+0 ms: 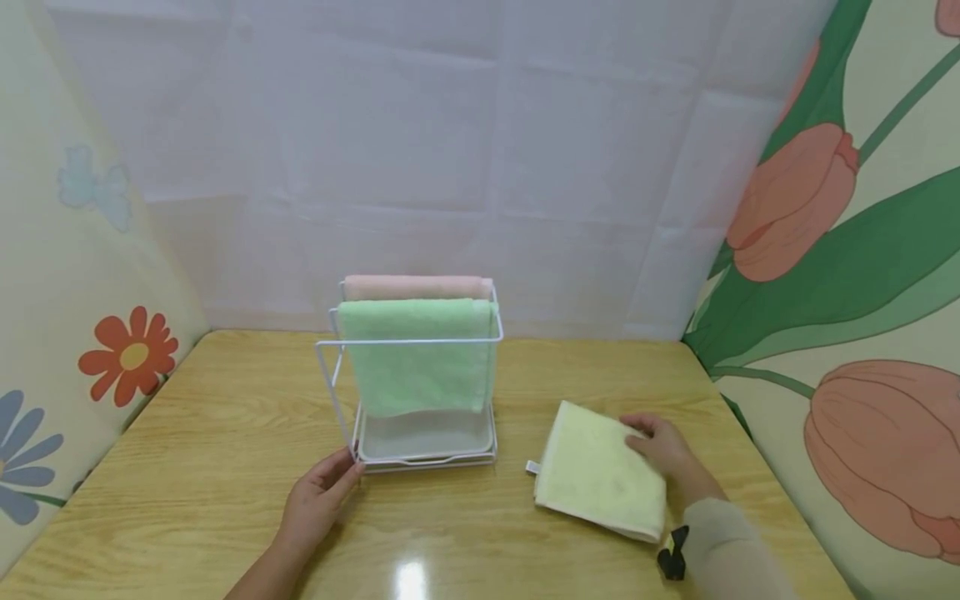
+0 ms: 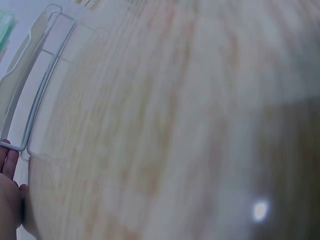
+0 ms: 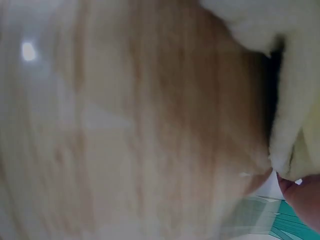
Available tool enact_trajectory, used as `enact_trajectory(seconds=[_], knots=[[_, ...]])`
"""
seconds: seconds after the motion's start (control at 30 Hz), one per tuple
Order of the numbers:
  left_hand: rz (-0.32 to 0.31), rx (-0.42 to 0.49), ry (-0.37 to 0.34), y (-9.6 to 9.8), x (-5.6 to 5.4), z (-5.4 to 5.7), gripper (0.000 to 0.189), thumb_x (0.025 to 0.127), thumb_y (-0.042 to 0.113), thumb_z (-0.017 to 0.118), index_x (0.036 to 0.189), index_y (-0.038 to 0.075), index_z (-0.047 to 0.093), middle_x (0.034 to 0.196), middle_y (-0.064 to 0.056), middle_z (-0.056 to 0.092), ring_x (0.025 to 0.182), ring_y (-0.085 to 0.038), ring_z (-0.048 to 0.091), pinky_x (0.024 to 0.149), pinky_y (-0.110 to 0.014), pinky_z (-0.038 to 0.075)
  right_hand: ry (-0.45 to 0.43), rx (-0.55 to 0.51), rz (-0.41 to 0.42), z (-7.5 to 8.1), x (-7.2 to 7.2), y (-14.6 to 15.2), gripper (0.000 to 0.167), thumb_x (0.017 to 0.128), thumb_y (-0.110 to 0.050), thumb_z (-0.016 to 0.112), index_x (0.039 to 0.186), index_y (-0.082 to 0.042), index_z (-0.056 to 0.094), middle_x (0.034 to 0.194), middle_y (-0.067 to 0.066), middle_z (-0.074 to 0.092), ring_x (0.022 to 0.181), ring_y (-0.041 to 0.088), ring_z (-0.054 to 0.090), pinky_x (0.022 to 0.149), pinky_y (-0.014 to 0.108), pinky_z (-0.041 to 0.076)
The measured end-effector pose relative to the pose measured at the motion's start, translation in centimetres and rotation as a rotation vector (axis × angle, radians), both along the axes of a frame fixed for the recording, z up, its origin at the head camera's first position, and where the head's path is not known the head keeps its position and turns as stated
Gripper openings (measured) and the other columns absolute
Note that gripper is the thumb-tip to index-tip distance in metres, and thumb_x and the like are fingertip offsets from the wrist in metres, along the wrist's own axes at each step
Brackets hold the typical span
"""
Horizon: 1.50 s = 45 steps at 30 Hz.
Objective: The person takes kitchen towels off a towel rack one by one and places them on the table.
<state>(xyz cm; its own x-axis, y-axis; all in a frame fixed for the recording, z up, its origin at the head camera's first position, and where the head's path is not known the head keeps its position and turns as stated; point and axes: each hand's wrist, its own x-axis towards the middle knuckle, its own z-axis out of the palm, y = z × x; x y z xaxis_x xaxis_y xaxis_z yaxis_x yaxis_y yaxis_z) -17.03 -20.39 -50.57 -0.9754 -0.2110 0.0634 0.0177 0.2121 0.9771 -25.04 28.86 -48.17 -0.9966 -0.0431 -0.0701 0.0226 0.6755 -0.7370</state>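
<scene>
Yellow towel (image 1: 600,473) at lower right, pinched by the right hand (image 1: 663,450), isn't hung yet; the left hand (image 1: 317,504) grips the rack (image 1: 408,341) holding green towel (image 1: 420,367) and pink towel (image 1: 415,288).

At the lower right of the frame, your yellow towel (image 1: 592,467) is matt cloth with a fluffy pile; at the centre, the green towel (image 1: 420,375) and pink towel (image 1: 416,287) look like soft, matt cloth too. Your rack (image 1: 408,341) is smooth white wire, its tray (image 1: 423,433) smooth, plastic-looking. Your wood-grained tabletop (image 1: 225,433) is glossy; behind, you see a creased, matt white sheet (image 1: 375,150).
</scene>
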Motion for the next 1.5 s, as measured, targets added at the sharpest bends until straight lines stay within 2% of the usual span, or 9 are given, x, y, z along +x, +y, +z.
enact_trajectory(seconds=[0.3,0.53,0.63,0.77,0.87,0.97,1.1,1.23,1.5], knots=[[0.0,-0.002,0.003,0.0,0.0,-0.1,0.043,0.094,0.015,0.067,0.129,-0.008,0.056,0.092,0.04,0.056,0.089,0.018,0.056,0.078,-0.007,0.052,-0.021,0.021,-0.027,0.5,0.9,-0.6,0.038,0.097,-0.015,0.059,0.131,0.001,0.057,0.137,0.026,0.053,0.131,0.045,0.046,0.109,0.059,0.038],[0.005,0.017,0.011,0.2,0.0,0.1,0.043,0.093,0.012,0.067,0.128,-0.01,0.056,0.093,0.038,0.057,0.089,0.017,0.056,0.078,-0.007,0.052,-0.013,0.096,-0.094,1.5,3.0,-2.4,0.046,0.1,-0.026,0.055,0.136,0.001,0.052,0.153,0.032,0.03,0.144,0.051,0.018,0.118,0.064,0.017],[0.005,0.015,0.003,0.2,0.1,0.2,0.043,0.093,0.013,0.067,0.129,-0.009,0.056,0.092,0.039,0.057,0.089,0.017,0.056,0.078,-0.007,0.052,0.0,0.161,-0.118,1.9,4.2,-3.9,0.047,0.1,-0.027,0.053,0.135,0.004,0.052,0.152,0.035,0.026,0.144,0.054,0.012,0.118,0.066,0.014],[0.003,0.01,-0.011,0.1,0.2,0.3,0.044,0.094,0.015,0.067,0.129,-0.008,0.056,0.092,0.04,0.056,0.09,0.018,0.055,0.079,-0.006,0.051,0.032,0.32,-0.107,2.1,5.8,-6.1,0.048,0.099,-0.03,0.053,0.133,0.005,0.054,0.146,0.039,0.034,0.139,0.059,0.019,0.115,0.068,0.018],[0.001,0.01,-0.007,0.1,0.2,0.3,0.044,0.094,0.015,0.067,0.129,-0.008,0.056,0.093,0.04,0.056,0.091,0.019,0.054,0.079,-0.005,0.05,-0.015,0.355,-0.108,1.9,6.9,-7.5,0.057,0.099,-0.038,0.052,0.138,0.003,0.049,0.148,0.039,0.03,0.139,0.061,0.015,0.114,0.072,0.014],[0.0,0.014,0.002,0.2,0.1,0.3,0.043,0.093,0.014,0.067,0.129,-0.008,0.056,0.093,0.039,0.056,0.091,0.019,0.054,0.079,-0.005,0.051,-0.091,0.326,-0.113,1.5,7.5,-8.5,0.072,0.097,-0.053,0.049,0.146,-0.001,0.04,0.153,0.038,0.02,0.141,0.061,0.007,0.111,0.077,0.008],[-0.002,0.018,0.006,0.2,0.1,0.3,0.043,0.094,0.013,0.067,0.129,-0.009,0.056,0.093,0.039,0.057,0.09,0.019,0.055,0.079,-0.006,0.051,-0.145,0.34,-0.094,0.7,7.4,-8.9,0.087,0.092,-0.068,0.047,0.151,-0.006,0.032,0.155,0.037,0.013,0.142,0.06,0.004,0.109,0.08,0.005],[-0.003,0.003,0.005,0.1,0.1,0.3,0.044,0.094,0.015,0.067,0.129,-0.009,0.056,0.093,0.04,0.056,0.091,0.019,0.054,0.079,-0.005,0.05,-0.163,0.37,-0.037,-0.1,6.9,-8.5,0.094,0.088,-0.073,0.047,0.154,-0.009,0.027,0.157,0.035,0.006,0.143,0.059,0.0,0.109,0.079,0.0],[-0.004,0.029,0.026,0.2,0.1,0.2,0.043,0.093,0.011,0.066,0.128,-0.011,0.055,0.093,0.038,0.058,0.089,0.018,0.056,0.078,-0.006,0.051,-0.061,0.464,0.105,-1.0,5.5,-6.1,0.089,0.089,-0.068,0.051,0.155,-0.012,0.027,0.16,0.03,0.011,0.145,0.055,0.005,0.112,0.076,0.003]])
